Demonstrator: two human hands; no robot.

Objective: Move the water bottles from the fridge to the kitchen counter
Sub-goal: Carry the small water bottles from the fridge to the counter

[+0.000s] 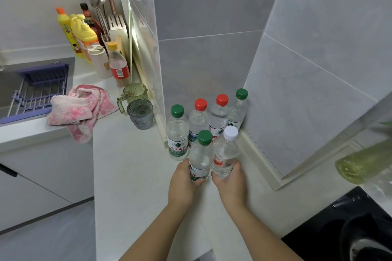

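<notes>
The pale worktop (131, 165) carries four water bottles (177, 133) in a row against the grey tiled corner; in front of them the left hand (184, 182) grips a green-capped bottle (200, 154); the right hand (230, 182) grips a white-capped bottle (225, 152); both stand upright, side by side.

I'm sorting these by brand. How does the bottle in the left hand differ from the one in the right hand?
The green-capped bottle is gripped by the left hand, the white-capped bottle by the right hand. The green-capped bottle's label is white and green; the white-capped bottle's shows red. Both are clear plastic, gripped near the base, side by side.
</notes>
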